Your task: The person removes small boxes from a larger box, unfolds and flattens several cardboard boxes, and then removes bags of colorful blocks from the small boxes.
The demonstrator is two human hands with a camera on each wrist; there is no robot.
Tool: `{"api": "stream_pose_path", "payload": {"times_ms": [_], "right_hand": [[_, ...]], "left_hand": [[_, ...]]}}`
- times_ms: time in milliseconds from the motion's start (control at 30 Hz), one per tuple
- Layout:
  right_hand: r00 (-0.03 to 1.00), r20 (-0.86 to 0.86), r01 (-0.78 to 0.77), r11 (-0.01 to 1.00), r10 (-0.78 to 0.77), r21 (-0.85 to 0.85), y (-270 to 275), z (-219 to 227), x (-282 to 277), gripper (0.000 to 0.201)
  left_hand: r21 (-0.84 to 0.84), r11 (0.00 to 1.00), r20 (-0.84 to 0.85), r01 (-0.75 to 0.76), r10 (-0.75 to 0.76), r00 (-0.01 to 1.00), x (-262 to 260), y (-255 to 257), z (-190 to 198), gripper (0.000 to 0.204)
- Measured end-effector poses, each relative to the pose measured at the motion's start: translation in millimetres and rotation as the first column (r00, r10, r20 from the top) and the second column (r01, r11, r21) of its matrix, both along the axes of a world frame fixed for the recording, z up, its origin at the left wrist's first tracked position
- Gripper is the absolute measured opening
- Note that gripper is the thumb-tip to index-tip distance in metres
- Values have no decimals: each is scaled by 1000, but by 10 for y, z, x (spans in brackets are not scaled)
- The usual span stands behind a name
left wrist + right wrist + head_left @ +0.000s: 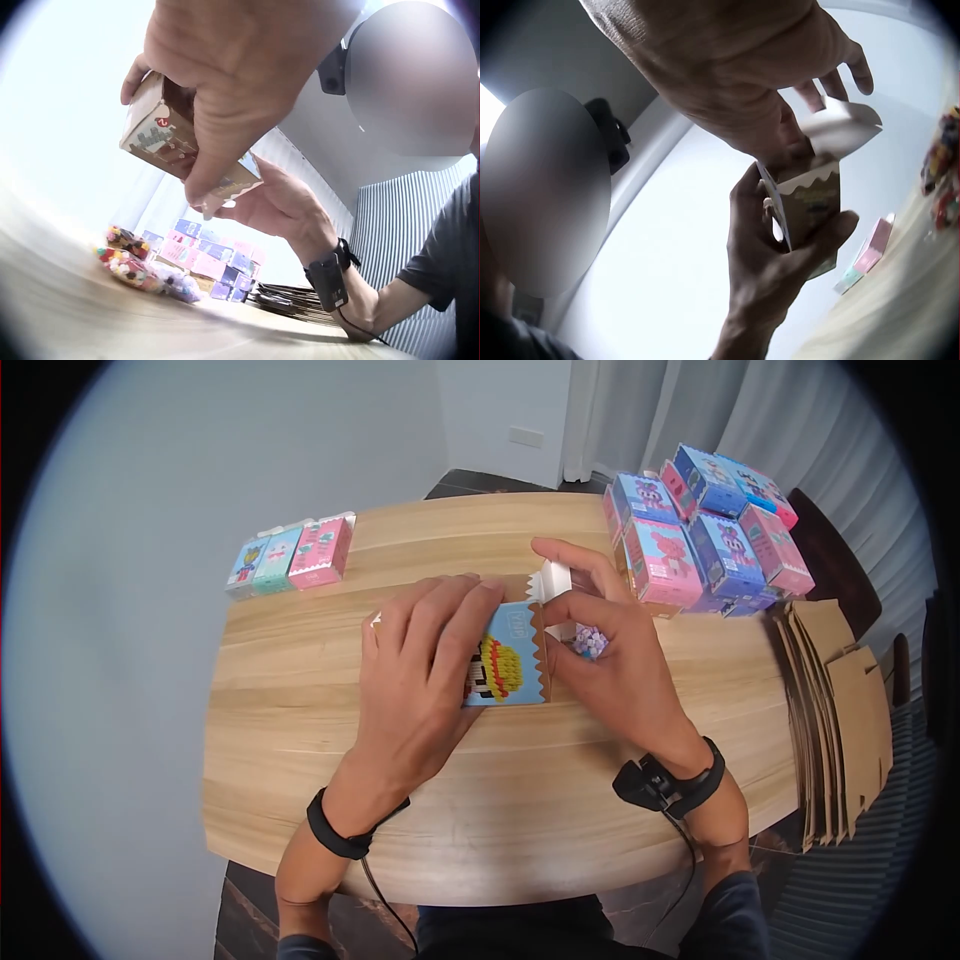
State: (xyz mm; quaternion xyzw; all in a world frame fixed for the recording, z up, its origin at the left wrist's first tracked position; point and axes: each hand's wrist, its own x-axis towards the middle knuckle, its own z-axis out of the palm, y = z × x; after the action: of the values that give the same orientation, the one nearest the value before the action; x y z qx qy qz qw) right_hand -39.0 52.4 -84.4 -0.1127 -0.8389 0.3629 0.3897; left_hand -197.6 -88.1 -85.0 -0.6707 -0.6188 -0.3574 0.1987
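Observation:
A small light-blue cardboard box [512, 650] with a scalloped edge and a yellow figure printed on it lies on its side in my left hand [425, 650]. That hand grips it from above, thumb on one side and fingers across the other, as the left wrist view shows. The box's open end faces right, and a white flap [844, 127] stands out from it. My right hand [625, 665] is at this end, with its thumb and index finger at the opening. Their tips are hidden, so I cannot tell whether they pinch anything.
Clear bags of small coloured pieces [131, 266] lie on the table [480, 800] beyond the box. Three small boxes [290, 558] stand at the back left. Stacked pink and blue boxes [700, 545] fill the back right, with flattened brown cartons [835, 710] at the right edge.

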Motion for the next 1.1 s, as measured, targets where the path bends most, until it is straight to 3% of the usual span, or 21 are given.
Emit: {"api": "stream_pose_path", "payload": {"times_ms": [33,167,233,267,300,333,367,400,433,467,500,567,600,700,733,800,900,1033,1100], "right_hand": [[1000,-2,0,1000,0,-2,3,-2,3,14],[939,-306,22,913,-160,-408,128,113,73,10],[923,-241,101,792,-301,-601,375,146,202,19],[929,-252,66,795,-269,-603,509,147,228,19],[960,-71,177,781,-272,-598,631,143,254,20],[955,111,289,771,-277,-568,732,140,275,22],[961,99,266,777,-256,-570,807,99,287,22],[902,276,391,899,-331,-199,854,9,294,26],[799,390,407,889,-458,211,861,-84,293,30],[766,219,411,722,-605,557,819,-171,297,34],[776,215,406,731,-592,549,775,-145,258,34],[862,28,431,761,-506,485,617,47,207,33],[902,31,392,849,-430,355,514,154,193,30],[946,40,306,926,-322,222,271,320,178,28],[947,35,305,927,-320,217,235,331,175,28],[956,40,271,925,-291,265,179,344,165,24],[956,47,265,924,-289,275,186,318,163,22],[955,59,269,935,-290,232,176,337,172,22],[958,72,256,941,-277,220,170,332,175,22]], "left_hand": [[-2,1000,-2,0,0,1000,-4,-1,-5,94],[-9,994,51,-109,109,993,-168,-6,-1,90],[6,984,63,-177,176,982,-253,-49,21,89],[-28,977,111,-211,212,971,-247,-46,35,88],[-64,970,157,-236,243,957,-253,-68,45,88],[-177,954,196,-243,277,941,-274,-122,31,90],[-173,948,186,-266,296,937,-307,-189,-9,90],[-230,934,200,-275,322,925,-350,-270,-66,91],[-288,916,214,-279,346,914,-399,-357,-128,92],[-314,904,211,-291,366,907,-483,-479,-183,90],[-316,898,200,-307,380,903,-624,-612,-233,90],[-349,847,73,-400,450,890,-972,-920,-350,90],[-378,802,57,-463,519,853,-1176,-1073,-404,91],[-415,634,5,-652,718,696,-1888,-1427,-534,92],[-413,632,-2,-656,720,694,-2077,-1477,-572,92],[-439,413,-96,-798,862,498,-2377,-1535,-656,87],[-464,356,-61,-811,900,431,-2606,-1495,-753,84],[-484,335,-76,-809,904,420,-2668,-1371,-754,85],[-555,270,-89,-787,921,379,-2655,-1351,-745,88]]}}
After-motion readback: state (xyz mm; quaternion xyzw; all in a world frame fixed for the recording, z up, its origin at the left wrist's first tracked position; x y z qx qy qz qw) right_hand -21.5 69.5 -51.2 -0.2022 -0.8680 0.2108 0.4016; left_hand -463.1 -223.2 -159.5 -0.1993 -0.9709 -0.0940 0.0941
